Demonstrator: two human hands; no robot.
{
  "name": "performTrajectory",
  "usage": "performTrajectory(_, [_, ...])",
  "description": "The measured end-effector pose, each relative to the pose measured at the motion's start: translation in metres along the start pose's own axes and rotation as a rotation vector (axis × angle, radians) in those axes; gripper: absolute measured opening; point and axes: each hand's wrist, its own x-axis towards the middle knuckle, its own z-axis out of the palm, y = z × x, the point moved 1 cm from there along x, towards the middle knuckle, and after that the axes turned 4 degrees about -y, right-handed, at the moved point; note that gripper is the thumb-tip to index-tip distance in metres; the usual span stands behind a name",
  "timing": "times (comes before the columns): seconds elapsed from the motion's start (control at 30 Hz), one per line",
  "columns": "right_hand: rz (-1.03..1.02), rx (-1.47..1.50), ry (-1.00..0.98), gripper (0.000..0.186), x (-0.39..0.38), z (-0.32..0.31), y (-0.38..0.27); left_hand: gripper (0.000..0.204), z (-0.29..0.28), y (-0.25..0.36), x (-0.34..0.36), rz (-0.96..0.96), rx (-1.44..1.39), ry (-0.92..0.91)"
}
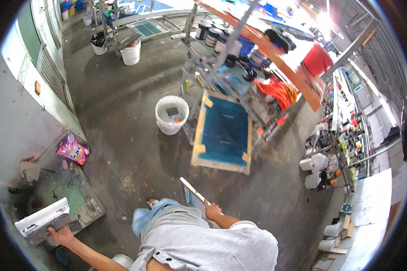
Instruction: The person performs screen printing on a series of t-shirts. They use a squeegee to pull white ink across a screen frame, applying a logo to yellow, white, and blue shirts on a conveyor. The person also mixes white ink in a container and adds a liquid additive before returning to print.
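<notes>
At lower left, my left hand (59, 235) grips a long grey metal trough (43, 217) with a white top edge, held near a low stained ledge (83, 198). My right hand (211, 210) holds the edge of a framed screen (190, 193) with a pale rim, seen nearly edge-on beside my body. Ahead of me a larger screen (221, 131) with a dark teal face and tape at its corners leans on a metal rack. A white bucket (172, 115), with liquid and something small inside, stands just left of it.
The metal rack (203, 77) carries cans, an orange cloth and a red bucket (316, 58). A wall with doors (40, 67) runs along the left, with a purple bag (72, 149) near its foot. More buckets (131, 54) stand farther back. Cluttered shelving (330, 158) lines the right.
</notes>
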Motion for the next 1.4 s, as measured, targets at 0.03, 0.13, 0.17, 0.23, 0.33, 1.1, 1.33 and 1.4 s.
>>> performTrajectory(0.03, [0.021, 0.015, -0.016, 0.062, 0.006, -0.015, -0.03, 0.072, -0.007, -0.013, 0.034, -0.043, 0.057, -0.033])
performTrajectory(0.13, [0.077, 0.023, -0.085, 0.065, 0.038, -0.052, -0.106, 0.055, -0.028, -0.059, 0.129, -0.046, 0.404, 0.009])
performTrajectory(0.17, [0.081, 0.033, -0.099, 0.065, 0.055, -0.067, -0.131, 0.054, -0.031, -0.082, 0.159, -0.077, 0.384, -0.055])
performTrajectory(0.23, [0.157, 0.046, -0.112, 0.064, 0.089, -0.101, -0.183, 0.052, -0.033, -0.123, 0.213, -0.131, 0.343, -0.166])
performTrajectory(0.33, [0.113, 0.024, 0.0, 0.068, 0.122, -0.12, -0.245, 0.035, 0.0, -0.222, 0.308, -0.008, 1.47, -0.357])
performTrajectory(1.1, [-0.308, -0.008, 0.355, 0.078, 0.564, -0.788, -0.918, 0.053, 0.455, -0.53, 0.917, -0.275, 0.22, -0.208])
performTrajectory(1.33, [-0.569, 0.08, 0.574, 0.072, 0.694, -0.988, -1.158, 0.062, 0.45, -0.651, 1.126, -0.276, 0.168, -0.08])
performTrajectory(1.4, [-0.634, 0.165, 0.652, 0.074, 0.719, -1.042, -1.233, 0.063, 0.475, -0.669, 1.187, -0.247, 0.179, -0.098])
